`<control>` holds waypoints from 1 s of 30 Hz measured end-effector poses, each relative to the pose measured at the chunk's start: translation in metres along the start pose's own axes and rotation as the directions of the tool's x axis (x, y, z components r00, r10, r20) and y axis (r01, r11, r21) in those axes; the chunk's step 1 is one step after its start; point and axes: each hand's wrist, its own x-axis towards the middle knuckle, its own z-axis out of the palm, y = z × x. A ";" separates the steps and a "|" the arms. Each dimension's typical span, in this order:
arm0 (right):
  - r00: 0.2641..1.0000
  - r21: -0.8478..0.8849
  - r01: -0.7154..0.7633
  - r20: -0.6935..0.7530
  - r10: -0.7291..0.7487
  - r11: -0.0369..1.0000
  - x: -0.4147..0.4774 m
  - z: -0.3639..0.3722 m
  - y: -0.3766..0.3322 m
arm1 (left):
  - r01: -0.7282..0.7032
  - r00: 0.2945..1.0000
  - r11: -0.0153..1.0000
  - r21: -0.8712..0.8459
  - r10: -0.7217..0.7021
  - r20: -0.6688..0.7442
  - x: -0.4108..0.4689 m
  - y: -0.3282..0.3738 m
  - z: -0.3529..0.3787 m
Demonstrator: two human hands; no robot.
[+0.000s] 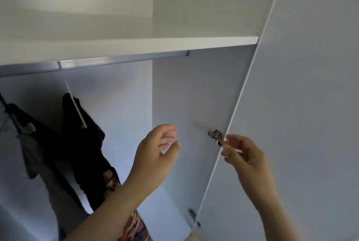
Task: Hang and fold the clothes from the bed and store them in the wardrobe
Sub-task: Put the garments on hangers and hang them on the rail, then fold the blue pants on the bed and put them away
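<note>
I look up into an open white wardrobe. A metal rail [120, 60] runs under the shelf [136, 46]. On the rail a white hanger [74, 108] carries a black garment [87, 143] with a colourful print low down. Further left a second dark garment [29, 134] hangs on a dark hanger. My left hand [155, 155] is raised in front of the wardrobe's right side wall, fingers loosely spread, holding nothing. My right hand [242, 155] hovers by the door edge near the upper hinge [215, 136], fingers relaxed and empty.
The open wardrobe door [301, 104] fills the right side of the view. A lower hinge [194, 217] sits near the door's bottom. The upper shelf compartment [77, 7] shows only bare white walls. Patterned fabric [136, 229] shows below my left forearm.
</note>
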 end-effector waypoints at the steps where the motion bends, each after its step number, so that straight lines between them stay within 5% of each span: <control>1: 0.998 -0.010 0.019 -0.067 -0.020 1.000 -0.006 -0.013 -0.007 | -0.026 0.999 0.999 -0.034 0.027 0.036 0.002 0.007 0.009; 12: 0.781 -0.244 0.207 -0.543 -0.310 0.947 -0.075 -0.185 -0.104 | -0.286 0.826 0.881 -0.378 0.426 0.368 -0.016 0.129 0.142; 19: 0.618 -0.350 0.158 -0.694 -0.368 0.924 -0.150 -0.287 -0.126 | -0.284 0.654 0.786 -0.549 0.578 0.489 -0.081 0.200 0.232; 30: 0.415 -0.440 0.037 -0.810 -0.415 0.897 -0.256 -0.433 -0.125 | -0.190 0.520 0.708 -0.680 0.660 0.542 -0.196 0.269 0.367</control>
